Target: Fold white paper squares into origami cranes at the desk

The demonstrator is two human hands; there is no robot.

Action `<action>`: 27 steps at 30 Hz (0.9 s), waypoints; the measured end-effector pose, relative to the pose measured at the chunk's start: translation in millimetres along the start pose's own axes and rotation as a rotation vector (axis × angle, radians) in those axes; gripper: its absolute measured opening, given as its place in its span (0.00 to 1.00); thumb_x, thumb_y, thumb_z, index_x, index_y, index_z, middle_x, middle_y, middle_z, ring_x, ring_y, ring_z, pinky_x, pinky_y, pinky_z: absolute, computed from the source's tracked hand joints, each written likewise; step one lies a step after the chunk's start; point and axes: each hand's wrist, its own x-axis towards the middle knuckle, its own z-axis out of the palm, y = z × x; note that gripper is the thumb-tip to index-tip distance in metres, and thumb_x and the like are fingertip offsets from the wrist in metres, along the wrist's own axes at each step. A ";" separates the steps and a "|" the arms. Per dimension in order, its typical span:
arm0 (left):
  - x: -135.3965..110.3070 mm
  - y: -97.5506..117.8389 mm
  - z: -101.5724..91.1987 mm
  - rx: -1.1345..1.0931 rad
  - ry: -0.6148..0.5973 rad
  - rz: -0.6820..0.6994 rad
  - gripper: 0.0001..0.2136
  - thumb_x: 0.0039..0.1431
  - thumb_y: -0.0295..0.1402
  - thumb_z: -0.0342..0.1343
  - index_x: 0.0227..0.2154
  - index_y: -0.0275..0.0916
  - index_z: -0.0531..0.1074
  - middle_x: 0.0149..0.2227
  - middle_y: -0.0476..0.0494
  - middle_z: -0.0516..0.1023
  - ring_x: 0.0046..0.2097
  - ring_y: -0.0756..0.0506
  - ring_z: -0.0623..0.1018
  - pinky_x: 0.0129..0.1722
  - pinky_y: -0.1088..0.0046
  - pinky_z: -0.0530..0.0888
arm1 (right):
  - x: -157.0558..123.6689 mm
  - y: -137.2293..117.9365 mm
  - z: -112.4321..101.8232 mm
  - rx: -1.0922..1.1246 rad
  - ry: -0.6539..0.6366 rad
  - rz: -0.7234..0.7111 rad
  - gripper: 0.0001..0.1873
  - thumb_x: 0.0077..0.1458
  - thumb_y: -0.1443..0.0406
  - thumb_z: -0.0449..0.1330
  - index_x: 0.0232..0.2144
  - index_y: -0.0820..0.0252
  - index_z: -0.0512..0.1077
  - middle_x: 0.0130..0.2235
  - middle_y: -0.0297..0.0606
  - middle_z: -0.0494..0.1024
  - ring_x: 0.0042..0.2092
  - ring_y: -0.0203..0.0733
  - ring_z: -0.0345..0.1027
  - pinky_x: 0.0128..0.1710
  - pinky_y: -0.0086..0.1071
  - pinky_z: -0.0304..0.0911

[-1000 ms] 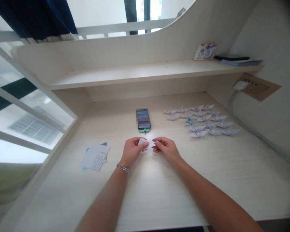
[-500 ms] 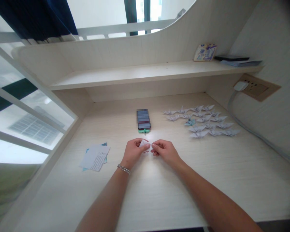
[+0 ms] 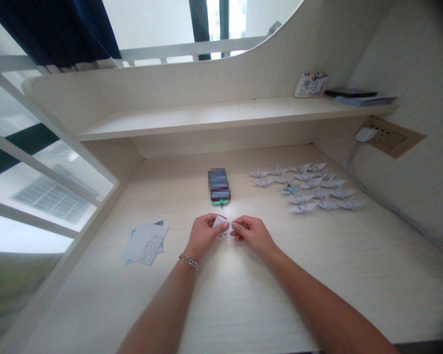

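Between my hands is a small piece of folded white paper [image 3: 219, 221], partly covered by my fingers. My left hand [image 3: 204, 233], with a chain bracelet at the wrist, pinches its left side between thumb and fingers. The thumb and forefinger of my right hand [image 3: 251, 231] are closed on the paper's right end. Just beyond the hands lies a phone [image 3: 219, 185] with a green edge at its near end. Several folded paper cranes [image 3: 310, 185] stand in rows to the right; a single blue crane [image 3: 290, 189] is among the white ones.
Sheets of paper [image 3: 144, 243], white over blue with handwriting, lie on the desk [image 3: 243, 305] at the left. A shelf [image 3: 192, 118] runs above the back, with a small packet [image 3: 310, 85] on it. A cable [image 3: 384, 199] hangs from the wall socket [image 3: 391, 135].
The whole view has shifted slightly, so things sit a little lower in the picture. Both hands keep nearly the same hold on the folded paper.
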 end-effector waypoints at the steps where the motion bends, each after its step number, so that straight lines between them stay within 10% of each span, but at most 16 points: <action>1: -0.1 -0.1 -0.1 0.001 -0.002 0.002 0.13 0.41 0.35 0.62 0.29 0.32 0.74 0.24 0.46 0.75 0.25 0.50 0.72 0.25 0.77 0.68 | -0.2 -0.1 0.1 0.000 -0.001 0.000 0.13 0.46 0.57 0.60 0.27 0.63 0.71 0.22 0.37 0.76 0.21 0.33 0.66 0.23 0.27 0.62; 27: 0.0 -1.4 -1.0 0.054 -0.084 0.012 0.14 0.44 0.39 0.60 0.29 0.31 0.74 0.27 0.43 0.77 0.28 0.48 0.74 0.28 0.75 0.68 | -0.9 1.0 0.5 -0.053 -0.030 -0.025 0.14 0.47 0.56 0.59 0.28 0.64 0.71 0.19 0.34 0.73 0.21 0.34 0.65 0.23 0.27 0.61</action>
